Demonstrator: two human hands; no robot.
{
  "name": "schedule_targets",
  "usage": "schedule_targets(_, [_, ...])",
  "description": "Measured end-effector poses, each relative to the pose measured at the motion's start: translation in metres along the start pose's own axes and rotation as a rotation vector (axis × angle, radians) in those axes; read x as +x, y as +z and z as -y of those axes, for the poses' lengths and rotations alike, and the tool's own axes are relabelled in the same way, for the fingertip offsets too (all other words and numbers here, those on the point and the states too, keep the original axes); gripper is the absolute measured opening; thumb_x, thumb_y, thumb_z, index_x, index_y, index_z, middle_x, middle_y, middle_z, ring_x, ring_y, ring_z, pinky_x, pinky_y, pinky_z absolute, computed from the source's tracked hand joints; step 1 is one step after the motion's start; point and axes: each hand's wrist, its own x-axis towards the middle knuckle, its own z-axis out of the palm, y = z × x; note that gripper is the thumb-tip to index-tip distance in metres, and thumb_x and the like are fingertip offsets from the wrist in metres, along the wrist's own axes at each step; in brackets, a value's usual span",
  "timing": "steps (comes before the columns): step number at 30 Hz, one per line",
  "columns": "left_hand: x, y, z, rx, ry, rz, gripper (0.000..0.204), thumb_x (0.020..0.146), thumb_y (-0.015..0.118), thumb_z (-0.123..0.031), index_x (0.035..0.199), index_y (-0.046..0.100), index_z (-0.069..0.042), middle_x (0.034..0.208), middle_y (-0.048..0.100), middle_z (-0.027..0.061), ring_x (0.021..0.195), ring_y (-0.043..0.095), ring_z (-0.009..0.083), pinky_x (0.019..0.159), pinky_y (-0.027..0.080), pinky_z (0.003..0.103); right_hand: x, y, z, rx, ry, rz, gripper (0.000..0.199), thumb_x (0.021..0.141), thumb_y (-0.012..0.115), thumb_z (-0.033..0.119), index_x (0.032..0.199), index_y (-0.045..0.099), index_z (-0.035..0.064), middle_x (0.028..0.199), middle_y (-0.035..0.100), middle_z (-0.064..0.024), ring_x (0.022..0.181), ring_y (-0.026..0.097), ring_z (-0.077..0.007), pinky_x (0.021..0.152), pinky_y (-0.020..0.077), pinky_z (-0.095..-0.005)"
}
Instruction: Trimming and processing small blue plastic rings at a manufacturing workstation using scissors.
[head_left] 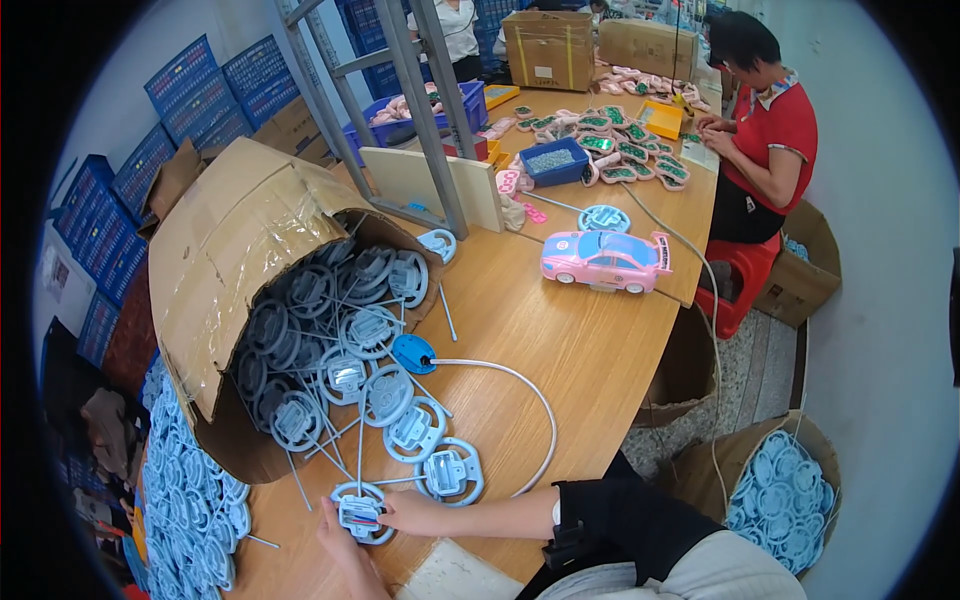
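Observation:
At the table's near edge I hold a light blue toy steering wheel (352, 510) with an open rectangular compartment in its middle. My left hand (342, 545) is closed on the wheel's left and lower rim. From the right, my right hand (412, 513) pinches at the compartment's right side, where a small red and blue bit shows; its fingertips partly hide what is there. Just beyond my hands lie more such wheels, a nearby one (449, 473) among them, with thin rods sticking out from several.
A tipped cardboard box (235, 215) spills wheels onto the table. More wheels heap up at left (190, 500) and fill a carton (785, 495) at lower right. A blue disc (413, 354) trails a white cable. Farther off are a pink toy car (605, 262), a metal ladder-like frame (430, 90) and a seated co-worker (775, 130).

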Motion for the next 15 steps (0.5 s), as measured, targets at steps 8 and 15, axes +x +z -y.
schedule_targets(8, [-0.003,-0.013,-0.009,-0.306,-0.182,0.29,0.029,0.083,0.045,-0.028,0.097,0.047,-0.002,0.086,0.054,0.0075,0.076,0.055,0.0146,0.058,0.048,0.027,0.001,-0.004,-0.001,0.006,0.014,-0.021,0.027,0.073,0.056,0.026,0.068,0.049,0.0006,0.058,0.054,-0.0124,0.056,0.054,-0.0234,0.051,0.0403,-0.0332])
schedule_targets(15, [-0.01,-0.024,-0.021,-0.08,-0.122,0.606,0.069,0.055,0.064,0.008,0.114,0.032,-0.005,0.104,0.047,0.0099,0.09,0.052,0.0219,0.073,0.048,0.032,-0.003,-0.007,0.003,0.01,-0.018,0.002,0.028,0.074,0.056,0.026,0.067,0.048,0.0011,0.055,0.053,-0.0104,0.051,0.053,-0.0196,0.047,0.0396,-0.031])
